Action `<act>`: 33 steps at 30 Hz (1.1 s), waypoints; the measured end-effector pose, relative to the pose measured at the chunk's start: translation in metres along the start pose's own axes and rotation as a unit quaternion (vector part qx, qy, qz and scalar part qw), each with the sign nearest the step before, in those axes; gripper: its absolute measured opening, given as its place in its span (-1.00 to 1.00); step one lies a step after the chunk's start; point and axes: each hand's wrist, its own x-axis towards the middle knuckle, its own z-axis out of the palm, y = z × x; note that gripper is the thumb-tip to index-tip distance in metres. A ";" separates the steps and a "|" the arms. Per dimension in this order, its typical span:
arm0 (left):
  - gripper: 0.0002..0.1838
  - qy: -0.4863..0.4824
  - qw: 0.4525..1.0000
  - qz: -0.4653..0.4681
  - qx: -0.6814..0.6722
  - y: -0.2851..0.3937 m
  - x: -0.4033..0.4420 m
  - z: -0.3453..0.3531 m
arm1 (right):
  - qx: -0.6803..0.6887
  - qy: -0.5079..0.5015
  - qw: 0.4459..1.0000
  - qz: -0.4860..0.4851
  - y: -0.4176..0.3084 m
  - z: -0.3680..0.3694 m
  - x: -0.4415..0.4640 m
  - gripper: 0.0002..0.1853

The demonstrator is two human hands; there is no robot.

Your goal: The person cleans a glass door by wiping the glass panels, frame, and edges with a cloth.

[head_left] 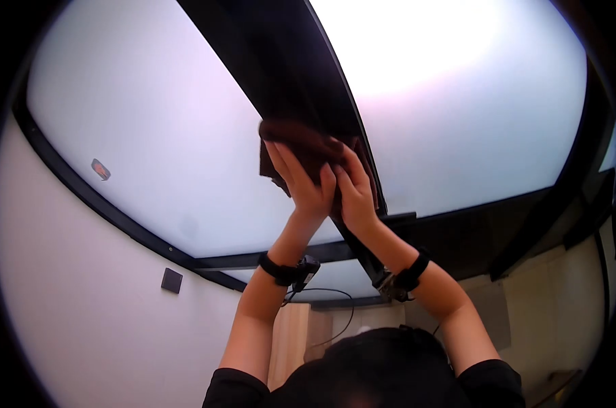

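A dark brown cloth [297, 138] is bunched up against a wide black frame post [260, 51] between two frosted glass panes. My left hand [300, 175] presses on the cloth from the left, its fingers bent over it and the thumb pointing up. On the right side of the same cloth lies my right hand [355, 187], with its fingers curled onto the fabric. The two hands are close together, thumbs almost meeting. Part of the cloth is hidden behind the fingers, and its lower edges blend into the dark frame.
Frosted panes [145, 102] stand left and right of the post, the right one [471, 122] brightly lit. A small red-and-dark sticker [100, 169] is on the left pane. A dark square plate [171, 281] sits on the pale wall [83, 272]. Black straps with devices are on both wrists.
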 end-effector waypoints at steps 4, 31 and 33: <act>-0.13 -0.029 0.999 0.019 0.001 -0.018 -0.088 0.010 | -0.056 0.072 0.995 0.045 0.026 -0.021 -0.051 -0.60; -0.63 -0.279 0.763 0.571 0.119 -0.029 -0.115 0.003 | -0.586 0.070 0.803 -0.079 0.109 -0.095 -0.170 -0.31; -0.43 -0.524 0.751 0.397 0.065 -0.005 -0.105 -0.006 | -0.490 0.116 0.863 0.033 0.107 -0.095 -0.182 -0.30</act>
